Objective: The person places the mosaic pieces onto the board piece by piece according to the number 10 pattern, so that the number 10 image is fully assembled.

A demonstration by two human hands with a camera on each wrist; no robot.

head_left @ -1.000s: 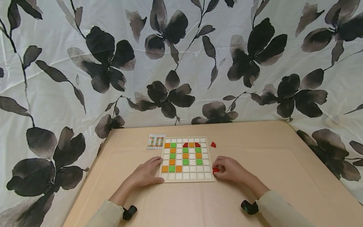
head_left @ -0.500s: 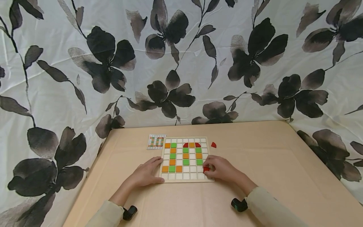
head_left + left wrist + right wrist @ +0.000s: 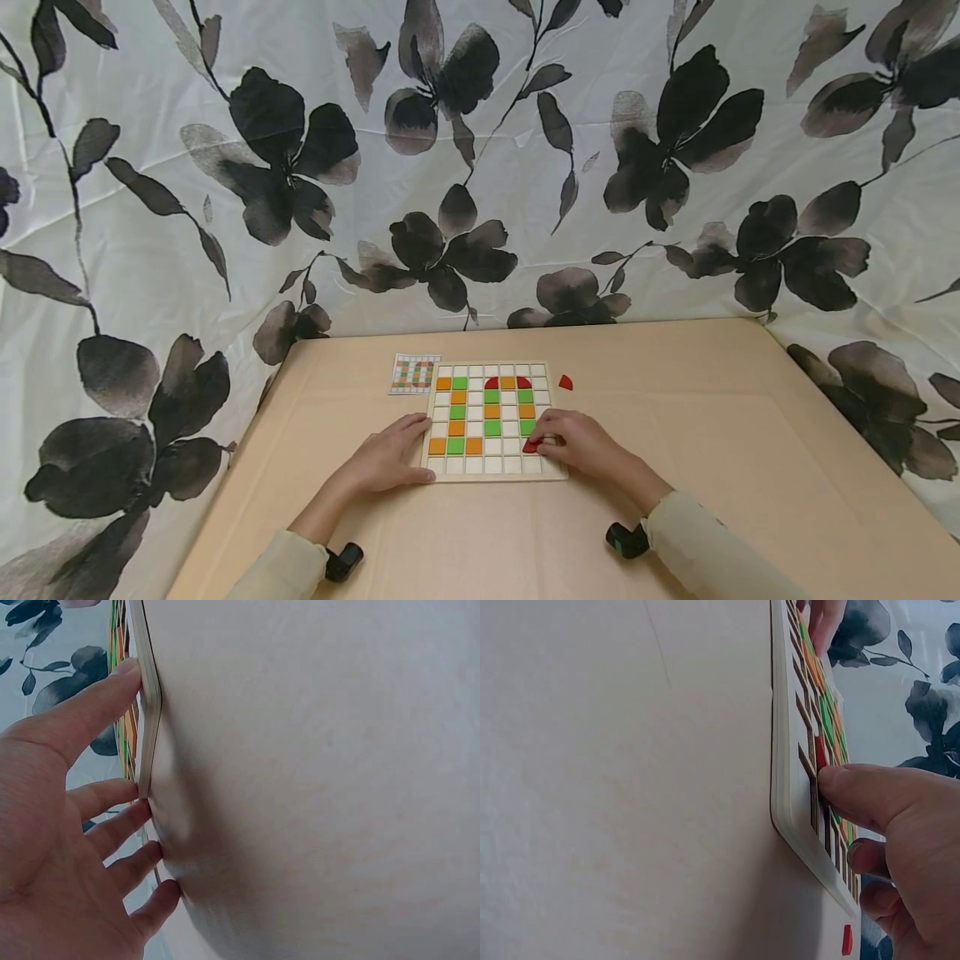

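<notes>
A white grid board in a pale wooden frame lies on the table, with orange, green and red pieces in some of its cells. My left hand rests along its left side, and the left wrist view shows spread fingers touching the frame. Between thumb and fingers, my right hand pinches a red quarter-circle tile over the cell just below the lowest green tile of the right column. The right wrist view shows this tile partly hidden by the thumb.
Beyond the board's upper left corner lies a small printed card with a coloured grid pattern. Another red quarter-circle piece sits on the table right of the board. A floral cloth hangs behind.
My right hand has carried the red tile leftward from beside the board's right edge to over the lower right cells. My left hand has stayed in place.
</notes>
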